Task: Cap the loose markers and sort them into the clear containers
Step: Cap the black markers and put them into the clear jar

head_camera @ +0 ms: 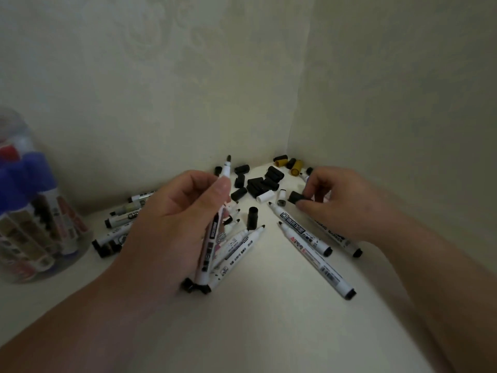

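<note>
At the table (269, 319) corner, marker (208, 246) gripped in left hand (177, 211), cap (295, 197) pinched in right hand (341, 200); ink could be smeared if misaligned.

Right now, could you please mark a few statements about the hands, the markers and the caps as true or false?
1. The left hand holds an uncapped white marker with its tip up. True.
2. The right hand has a yellow cap in its grip. False: it pinches a black plastic cap.
3. The clear plastic container on the left is empty. False: it holds markers.
4. Loose black caps lie near the wall corner. True.
</note>
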Action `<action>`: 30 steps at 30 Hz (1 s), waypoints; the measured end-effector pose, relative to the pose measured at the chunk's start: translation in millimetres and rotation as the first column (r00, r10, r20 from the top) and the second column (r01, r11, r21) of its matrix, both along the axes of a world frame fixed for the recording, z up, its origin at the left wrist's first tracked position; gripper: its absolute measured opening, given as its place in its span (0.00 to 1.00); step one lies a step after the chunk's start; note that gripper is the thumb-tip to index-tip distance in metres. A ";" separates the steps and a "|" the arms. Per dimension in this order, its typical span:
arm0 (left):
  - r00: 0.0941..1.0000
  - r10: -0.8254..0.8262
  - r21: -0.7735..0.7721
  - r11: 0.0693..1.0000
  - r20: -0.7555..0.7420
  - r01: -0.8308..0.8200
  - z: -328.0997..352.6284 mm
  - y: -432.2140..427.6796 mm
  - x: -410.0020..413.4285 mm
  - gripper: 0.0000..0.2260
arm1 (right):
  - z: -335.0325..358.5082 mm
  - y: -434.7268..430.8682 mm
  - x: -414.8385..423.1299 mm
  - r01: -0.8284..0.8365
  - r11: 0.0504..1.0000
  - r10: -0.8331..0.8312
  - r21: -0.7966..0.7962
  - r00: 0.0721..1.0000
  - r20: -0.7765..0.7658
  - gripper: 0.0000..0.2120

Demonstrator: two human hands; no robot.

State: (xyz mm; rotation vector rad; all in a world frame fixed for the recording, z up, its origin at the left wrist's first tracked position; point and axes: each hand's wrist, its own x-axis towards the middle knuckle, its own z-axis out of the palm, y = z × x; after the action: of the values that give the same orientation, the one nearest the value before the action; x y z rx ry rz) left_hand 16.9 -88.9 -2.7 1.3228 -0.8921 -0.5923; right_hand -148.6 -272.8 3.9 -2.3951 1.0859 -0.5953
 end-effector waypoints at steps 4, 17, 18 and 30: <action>0.971 -0.006 0.146 0.989 0.241 -0.030 0.8 3.8 -8.0 0.12 | -6.6 -1.4 8.6 -0.021 0.999 0.016 -0.038 0.993 -0.121 0.08; 0.993 -0.033 0.200 0.980 0.115 0.009 -1.2 -5.3 -14.7 0.14 | 19.9 -3.2 -5.0 0.054 0.993 -0.049 0.103 0.997 -0.052 0.15; 0.993 -0.033 0.201 0.980 0.111 0.010 0.8 -4.5 -14.6 0.14 | 17.6 -0.4 -3.4 0.031 0.995 -0.023 0.099 0.996 -0.081 0.13; 0.996 -0.087 0.193 0.977 -0.006 0.086 -1.7 -7.0 -5.1 0.07 | 15.3 11.4 -3.9 -0.100 0.994 0.111 0.047 0.906 -0.409 0.04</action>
State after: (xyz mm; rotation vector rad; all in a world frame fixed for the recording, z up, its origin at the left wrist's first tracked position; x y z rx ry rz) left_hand 11.7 -96.0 -4.4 1.4648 -0.9154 -0.7605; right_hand -152.5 -261.3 19.2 -2.6046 1.1050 -0.0314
